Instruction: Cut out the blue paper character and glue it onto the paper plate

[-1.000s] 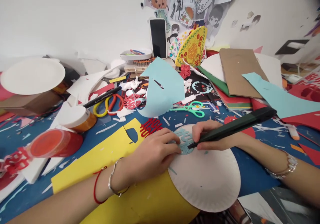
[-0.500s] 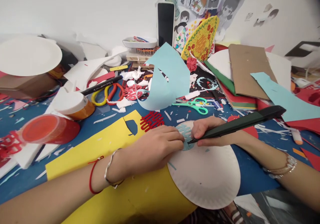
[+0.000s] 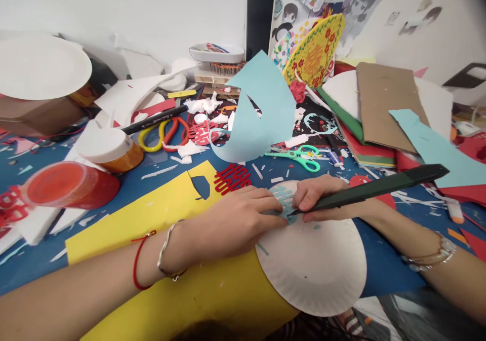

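Observation:
My right hand point(image 3: 317, 194) is wrapped round a black utility knife point(image 3: 383, 190), its long body slanting up to the right. The blade tip meets a light-blue paper cutout point(image 3: 283, 195) with slits, lying on an upturned white paper plate point(image 3: 319, 267). From the left, my left hand point(image 3: 243, 219) presses the cutout against the plate with its fingers together; its thumb is hidden. Under the left forearm and the plate's edge lies a yellow paper sheet point(image 3: 140, 219). Just beyond the left hand is a red paper cutout point(image 3: 231, 178).
Green-handled scissors point(image 3: 298, 157) lie beyond the plate. A large light-blue sheet point(image 3: 261, 110) curls up in front of a standing phone point(image 3: 260, 24). Left are a tub of red paint point(image 3: 70, 185) and an orange jar point(image 3: 114, 151). Cardboard point(image 3: 385, 103) and coloured paper are stacked right, among scraps.
The view has shifted slightly. Both hands stay at the cutout, and the knife tip has barely moved across it.

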`<state>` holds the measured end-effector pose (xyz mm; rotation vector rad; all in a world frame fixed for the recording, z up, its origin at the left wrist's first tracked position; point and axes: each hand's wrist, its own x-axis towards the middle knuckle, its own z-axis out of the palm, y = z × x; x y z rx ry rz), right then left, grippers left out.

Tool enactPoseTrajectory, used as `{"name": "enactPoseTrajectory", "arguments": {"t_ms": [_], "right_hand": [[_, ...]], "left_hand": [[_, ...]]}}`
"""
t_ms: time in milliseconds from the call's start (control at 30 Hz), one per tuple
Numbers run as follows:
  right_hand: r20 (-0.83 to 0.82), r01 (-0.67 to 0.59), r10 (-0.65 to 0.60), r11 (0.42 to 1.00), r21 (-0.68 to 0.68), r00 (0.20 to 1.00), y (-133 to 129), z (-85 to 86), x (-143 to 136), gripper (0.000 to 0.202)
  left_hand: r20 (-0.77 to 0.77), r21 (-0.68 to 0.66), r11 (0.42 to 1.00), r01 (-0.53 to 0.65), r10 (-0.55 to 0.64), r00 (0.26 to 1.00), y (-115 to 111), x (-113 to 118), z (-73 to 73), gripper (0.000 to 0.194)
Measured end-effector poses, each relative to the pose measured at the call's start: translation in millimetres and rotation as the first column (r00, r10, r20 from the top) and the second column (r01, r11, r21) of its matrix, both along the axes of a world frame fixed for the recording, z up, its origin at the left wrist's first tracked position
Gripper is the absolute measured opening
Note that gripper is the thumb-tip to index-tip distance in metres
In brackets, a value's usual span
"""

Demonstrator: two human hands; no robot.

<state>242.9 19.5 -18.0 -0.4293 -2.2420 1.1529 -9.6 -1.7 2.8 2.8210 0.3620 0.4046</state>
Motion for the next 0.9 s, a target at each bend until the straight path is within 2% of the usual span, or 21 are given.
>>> {"name": "enactPoseTrajectory", "arguments": {"t_ms": [233, 533, 900], "right_hand": [[0.054, -0.088, 0.085, 0.995, 0.043, 0.995, 4, 6.5, 5, 0.009], [0.059, -0.106, 0.104, 0.994, 0.027, 0.993, 4, 11.3, 3, 0.008], [0.069, -0.092, 0.098, 0.992, -0.088, 0.993, 6, 12.9, 3, 0.011]], "left_hand": [[-0.021, -0.005, 1.000, -0.022, 0.022, 1.000, -3, 2, -2.1, 0.028], [-0.035, -0.032, 0.998, -0.051, 0.050, 0.998, -6, 2, -2.8, 0.028], [-0.042, -0.023, 0.998, -0.057, 0.056, 0.998, -6, 1, -4.0, 0.026]]}}
